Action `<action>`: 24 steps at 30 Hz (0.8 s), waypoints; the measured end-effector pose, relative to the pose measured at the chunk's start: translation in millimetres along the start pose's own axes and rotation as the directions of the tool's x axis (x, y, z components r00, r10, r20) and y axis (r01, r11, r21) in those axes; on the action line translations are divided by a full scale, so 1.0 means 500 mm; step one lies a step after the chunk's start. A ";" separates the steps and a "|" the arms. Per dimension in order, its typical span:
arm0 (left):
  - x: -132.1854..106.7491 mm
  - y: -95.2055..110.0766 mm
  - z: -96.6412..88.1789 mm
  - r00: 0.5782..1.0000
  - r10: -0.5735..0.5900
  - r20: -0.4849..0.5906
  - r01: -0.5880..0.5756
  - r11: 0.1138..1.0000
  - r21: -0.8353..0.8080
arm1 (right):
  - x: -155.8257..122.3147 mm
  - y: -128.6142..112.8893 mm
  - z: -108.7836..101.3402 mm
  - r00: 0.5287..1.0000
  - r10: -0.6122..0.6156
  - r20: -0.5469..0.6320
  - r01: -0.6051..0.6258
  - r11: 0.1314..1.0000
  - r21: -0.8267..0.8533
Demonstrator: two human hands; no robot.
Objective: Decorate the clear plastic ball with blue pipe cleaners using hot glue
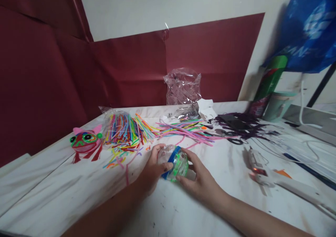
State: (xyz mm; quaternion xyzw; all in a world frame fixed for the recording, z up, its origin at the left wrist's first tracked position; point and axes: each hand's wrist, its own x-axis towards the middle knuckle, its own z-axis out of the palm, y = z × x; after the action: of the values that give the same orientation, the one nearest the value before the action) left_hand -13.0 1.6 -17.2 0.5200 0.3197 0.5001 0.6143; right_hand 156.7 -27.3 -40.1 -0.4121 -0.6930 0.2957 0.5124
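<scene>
Between my two hands is a clear, rounded plastic piece [169,155] with a blue band around its middle and bright green fuzzy strips on its right part. My left hand [154,169] grips its left side, thumb pressed near the blue band. From the right, my right hand [198,177] has its fingers and thumb curled on the green part. Loose pipe cleaners [183,130] in many colours lie just beyond the hands. A plastic bag of pipe cleaners [122,127] sits farther left, with short cut bits [120,156] in front of it.
A pink frog-like face [86,142] with red tassels lies at the left. On the right are a glue gun [259,167] with a glowing light, scissors [233,139], a dark phone [232,121] on purple yarn, a pale green cup [279,106] and a green can [273,72].
</scene>
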 end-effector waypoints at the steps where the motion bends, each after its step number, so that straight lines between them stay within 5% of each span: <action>1: 0.000 -0.001 0.000 1.000 -0.007 -0.002 0.007 1.000 0.002 | 0.000 0.001 0.000 1.000 -0.007 0.001 0.007 1.000 -0.003; 24: -0.001 0.016 0.016 0.997 -0.030 -0.076 0.036 0.995 0.089 | -0.006 0.001 0.001 0.998 -0.053 0.019 0.054 0.998 -0.029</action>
State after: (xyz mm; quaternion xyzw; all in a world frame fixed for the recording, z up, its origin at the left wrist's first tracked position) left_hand -8.2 -1.7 -7.7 0.5226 0.3733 0.4941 0.5860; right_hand 156.6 -29.5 -42.3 -0.3982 -0.7127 0.2755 0.5076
